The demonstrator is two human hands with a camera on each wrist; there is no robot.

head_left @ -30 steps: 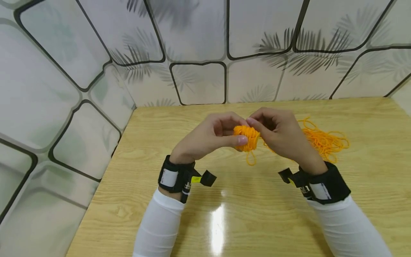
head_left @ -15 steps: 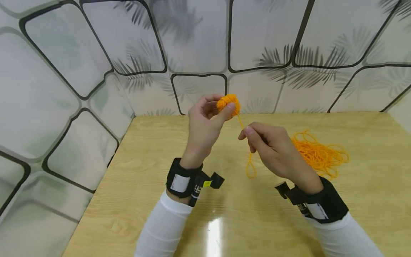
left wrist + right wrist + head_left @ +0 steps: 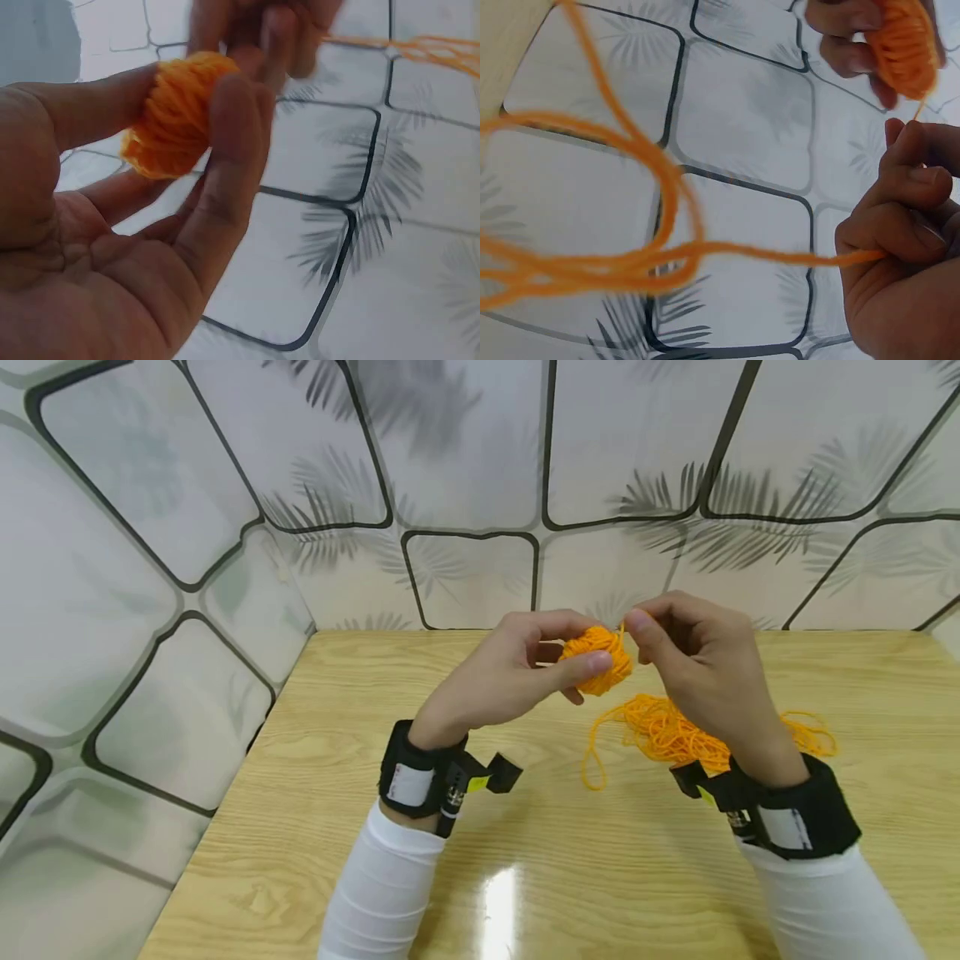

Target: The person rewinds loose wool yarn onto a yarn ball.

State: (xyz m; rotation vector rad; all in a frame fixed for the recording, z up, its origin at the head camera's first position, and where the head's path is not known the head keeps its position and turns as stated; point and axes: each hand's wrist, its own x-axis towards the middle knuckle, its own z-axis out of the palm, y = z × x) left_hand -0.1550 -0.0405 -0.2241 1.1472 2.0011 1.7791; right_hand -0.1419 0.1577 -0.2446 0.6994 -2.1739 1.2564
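Note:
A small ball of orange yarn [image 3: 597, 662] is gripped between the thumb and fingers of my left hand [image 3: 517, 672], above the far part of the table. Just to its right, my right hand [image 3: 705, 672] pinches the yarn strand [image 3: 622, 628] that runs off the ball. In the right wrist view the strand [image 3: 795, 259] passes through the curled fingers and trails out toward loose loops. The left wrist view shows the ball [image 3: 180, 116] held between thumb and fingertips, the wound strands lying crosswise. Beneath the right hand, a loose heap of orange yarn [image 3: 667, 731] is partly hidden by it.
A light wood table [image 3: 337, 877] stands against a wall covering [image 3: 472, 577] with black lines and grey leaf prints. Another such wall [image 3: 112, 677] rises at the left. One yarn loop [image 3: 592, 768] reaches out from the heap toward the front.
The right hand dropped below the ball, drawing the strand down, then rose to its right side. The left hand tilted the ball up, then brought it back down and rightward.

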